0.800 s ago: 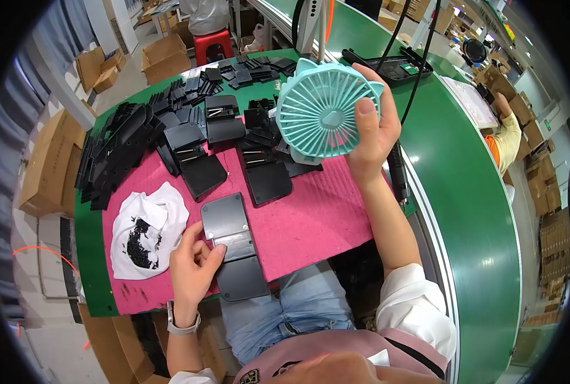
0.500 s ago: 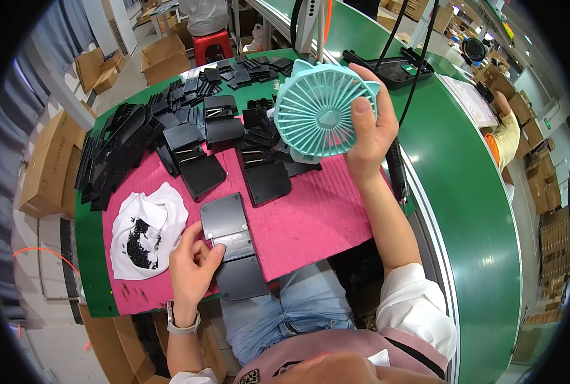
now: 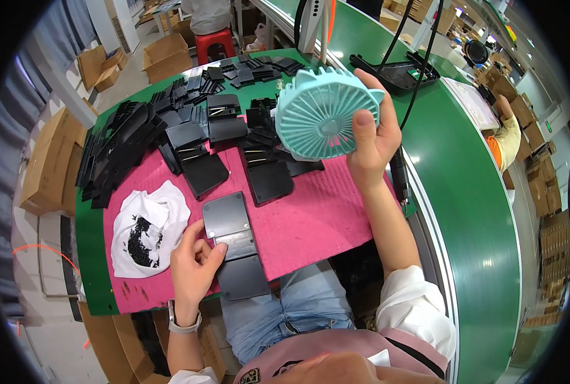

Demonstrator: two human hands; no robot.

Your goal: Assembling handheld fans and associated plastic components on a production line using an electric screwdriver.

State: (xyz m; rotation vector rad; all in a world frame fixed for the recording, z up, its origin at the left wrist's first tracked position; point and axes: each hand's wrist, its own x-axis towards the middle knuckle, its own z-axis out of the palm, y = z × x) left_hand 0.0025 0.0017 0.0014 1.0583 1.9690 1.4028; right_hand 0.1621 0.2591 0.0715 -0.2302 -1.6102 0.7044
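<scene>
Up over the right part of the pink mat, my right hand grips a turquoise handheld fan with small ear-shaped corners, the thumb on its round grille. My left hand is closed at the left edge of a dark, jointed plastic panel piece, with its thumb pressing on the middle section. This piece lies at the mat's near edge and partly overhangs it. Other black plastic holders with metal rods lie beyond it. A white cloth bearing a heap of small black screws rests left of my left hand.
Piles of black plastic parts cover the left and far side of the green table. A black screwdriver-like tool hangs by the mat's right edge. Further right runs a green conveyor surface, with a black open case on it.
The turquoise fan has tilted in my right hand, so its grille appears flatter. My left hand stays on the panel piece. The whole view has shifted slightly.
</scene>
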